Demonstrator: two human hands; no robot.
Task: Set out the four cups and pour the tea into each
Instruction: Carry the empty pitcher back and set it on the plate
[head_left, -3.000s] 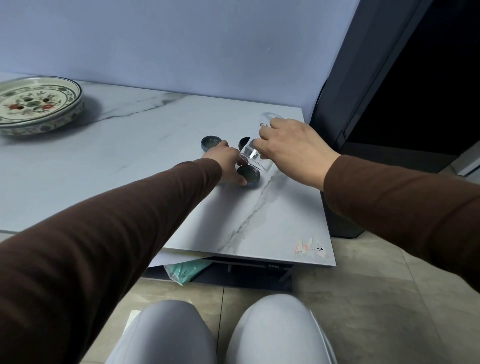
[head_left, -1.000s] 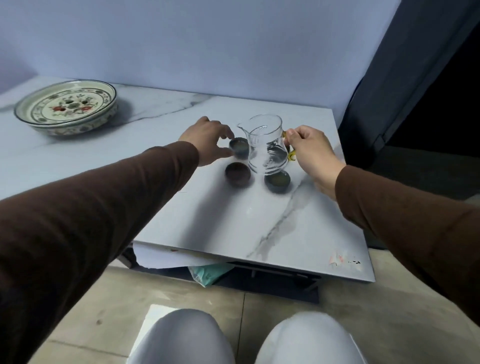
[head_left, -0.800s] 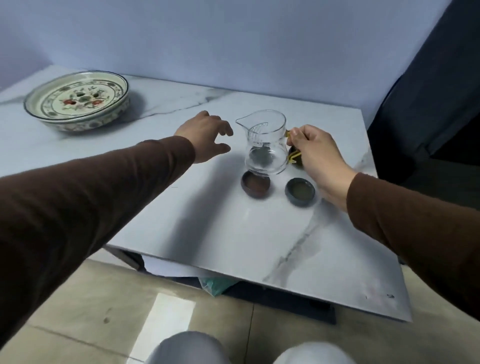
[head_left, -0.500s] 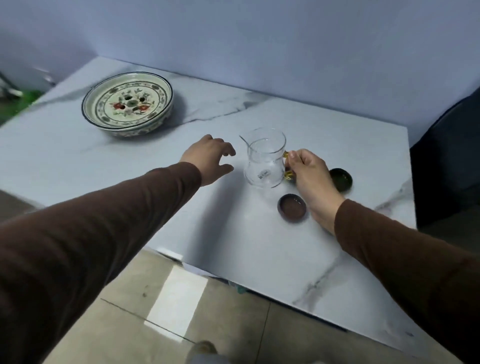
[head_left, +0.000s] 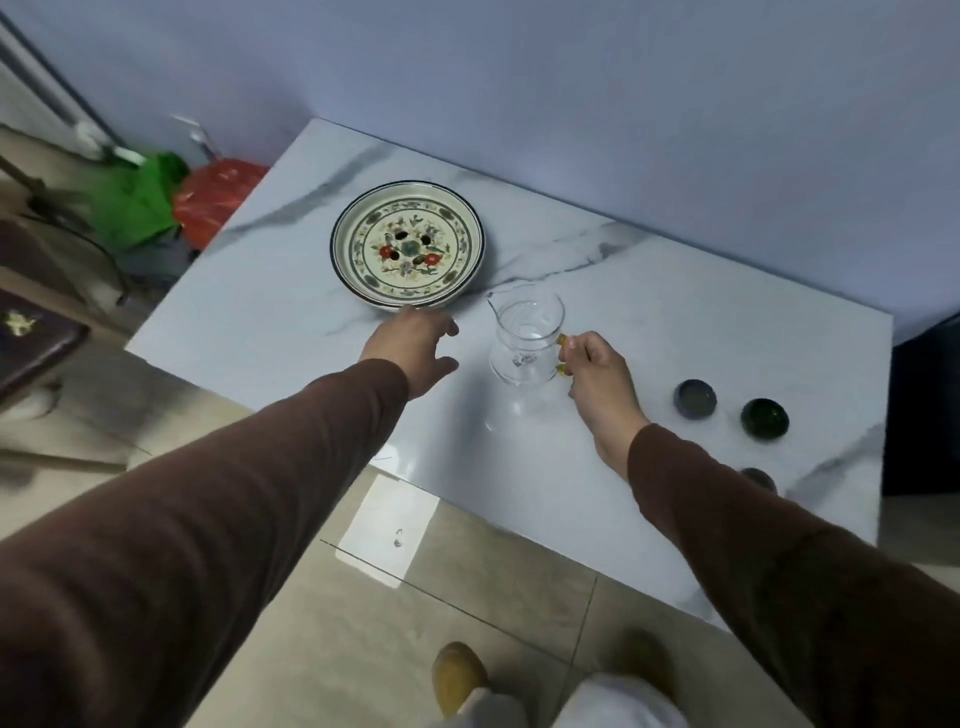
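A clear glass pitcher (head_left: 527, 339) with a yellow handle is near the middle of the marble table (head_left: 649, 322); whether it rests on the top I cannot tell. My right hand (head_left: 592, 371) pinches its handle from the right. My left hand (head_left: 415, 345) hovers open to the pitcher's left, just in front of the patterned plate (head_left: 408, 241). Three small cups show at the right: a grey-blue cup (head_left: 695, 399), a dark green cup (head_left: 764, 418), and a dark cup (head_left: 758, 479) half hidden behind my right sleeve. A fourth cup is not visible.
Green and red bags (head_left: 176, 202) lie on the floor past the table's left end. A dark piece of furniture (head_left: 31, 338) stands at the far left. Tiled floor and my shoes are below the table's near edge.
The view has swung left and risen. The pitcher, held by my right hand, has moved left away from the cups toward the plate. My left hand has let go of a cup and reached left.
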